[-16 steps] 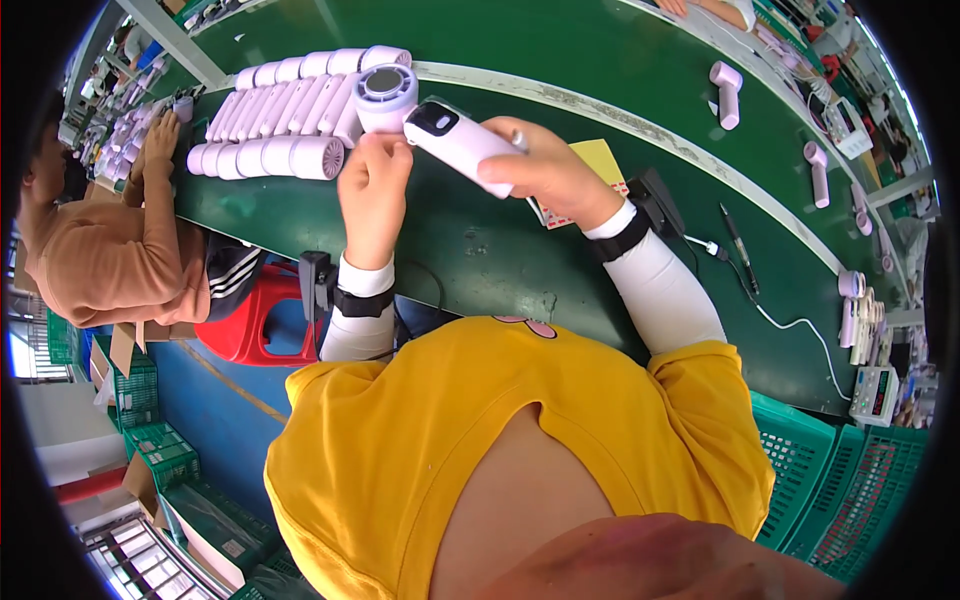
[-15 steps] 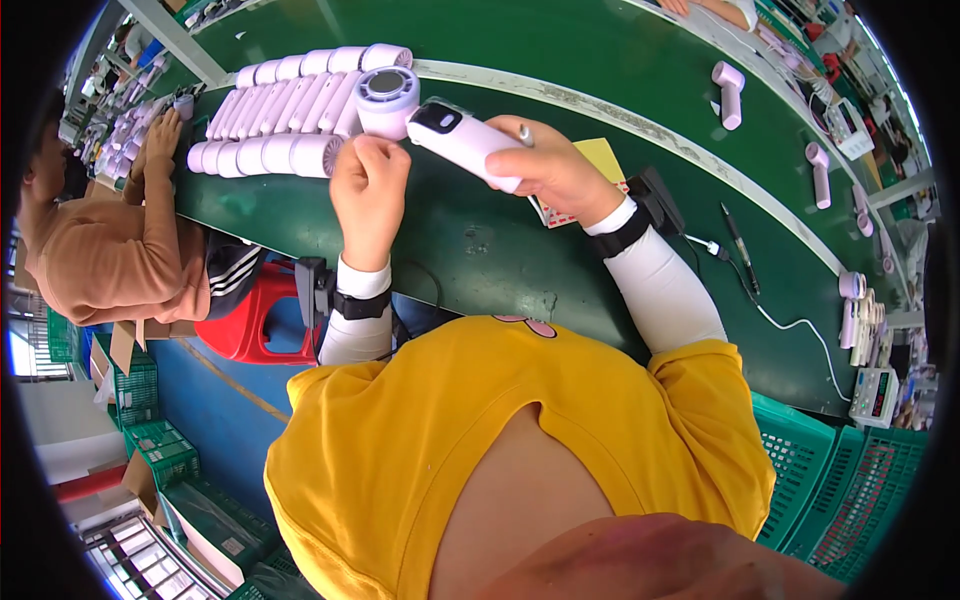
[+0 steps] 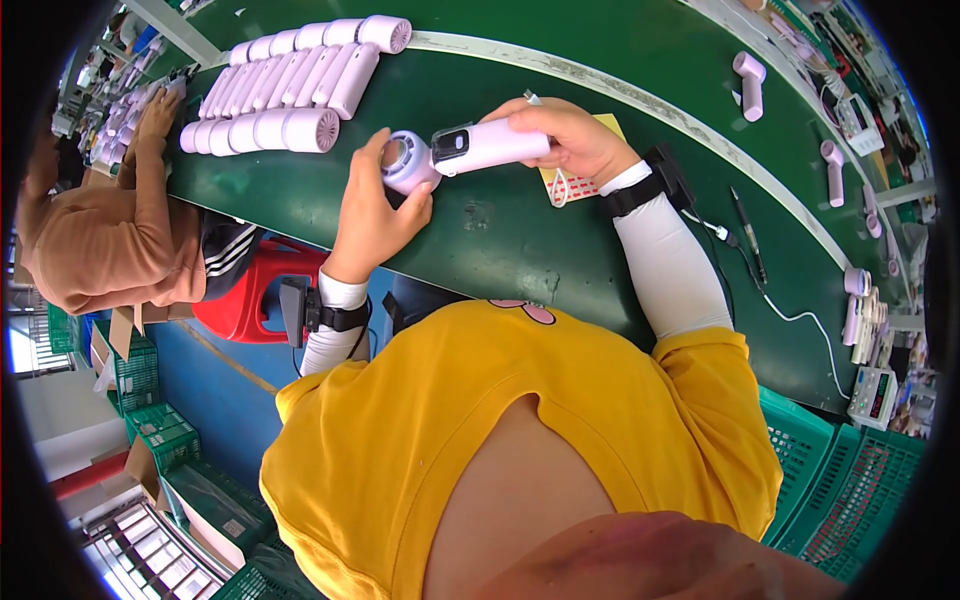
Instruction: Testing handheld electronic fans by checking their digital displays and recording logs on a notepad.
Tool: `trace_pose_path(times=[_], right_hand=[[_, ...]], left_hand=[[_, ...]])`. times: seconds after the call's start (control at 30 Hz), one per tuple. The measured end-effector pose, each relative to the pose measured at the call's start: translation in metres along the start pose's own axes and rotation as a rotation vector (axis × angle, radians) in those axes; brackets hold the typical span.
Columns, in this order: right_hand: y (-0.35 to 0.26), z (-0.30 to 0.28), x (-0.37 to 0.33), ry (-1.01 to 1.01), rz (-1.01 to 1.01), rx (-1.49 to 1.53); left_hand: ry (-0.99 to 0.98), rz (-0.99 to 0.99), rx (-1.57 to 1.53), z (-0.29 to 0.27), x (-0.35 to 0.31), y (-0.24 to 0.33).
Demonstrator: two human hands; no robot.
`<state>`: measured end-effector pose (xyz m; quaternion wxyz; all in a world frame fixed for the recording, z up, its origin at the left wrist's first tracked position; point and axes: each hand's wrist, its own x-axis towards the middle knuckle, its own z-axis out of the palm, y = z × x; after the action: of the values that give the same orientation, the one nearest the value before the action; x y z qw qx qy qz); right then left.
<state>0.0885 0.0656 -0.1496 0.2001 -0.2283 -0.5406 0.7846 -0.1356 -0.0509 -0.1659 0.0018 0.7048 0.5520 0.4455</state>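
Note:
Between my hands, over the green table, lies a pale purple handheld fan [image 3: 495,146], tilted nearly level with its round head to the left. My right hand [image 3: 578,142] is closed around the end of the handle. A white cable [image 3: 561,188] loops below that hand, and its plug end [image 3: 532,97] sticks up above the fingers. At the fan's head [image 3: 408,162] my left hand [image 3: 372,220] curls, fingers along the far left side and thumb near the lower edge. A dark glossy panel [image 3: 455,143] shows on the handle beside the head.
Similar fans [image 3: 290,85] lie in a tight row at the left. Beside my right forearm are a yellow pad [image 3: 608,125], a red-and-white sheet [image 3: 580,187], a pen [image 3: 748,235] and a white cord [image 3: 800,322]. A co-worker [image 3: 120,235] sits at the left; green crates [image 3: 800,440] stand at lower right.
My left hand has gone from a closed fist near the row to curling around the held fan's head. The held fan has turned closer to level and moved right, away from the row.

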Motion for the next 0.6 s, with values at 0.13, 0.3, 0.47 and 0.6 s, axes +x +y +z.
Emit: trace_pose_path(times=[0.13, 0.3, 0.47, 0.6], right_hand=[[0.001, 0.000, 0.006, 0.072, 0.019, 0.059], [0.013, -0.013, 0.015, 0.296, 0.034, 0.040], [0.012, -0.009, 0.014, 0.330, 0.014, -0.028], [0.012, -0.007, 0.013, 0.307, 0.023, -0.071]], left_hand=[[0.004, -0.032, 0.069, 0.002, -0.002, -0.001], [-0.020, -0.515, 0.164, -0.013, 0.009, 0.003], [0.047, -0.572, 0.582, -0.015, 0.015, -0.007], [0.124, -0.125, 0.970, -0.011, 0.018, -0.026]])
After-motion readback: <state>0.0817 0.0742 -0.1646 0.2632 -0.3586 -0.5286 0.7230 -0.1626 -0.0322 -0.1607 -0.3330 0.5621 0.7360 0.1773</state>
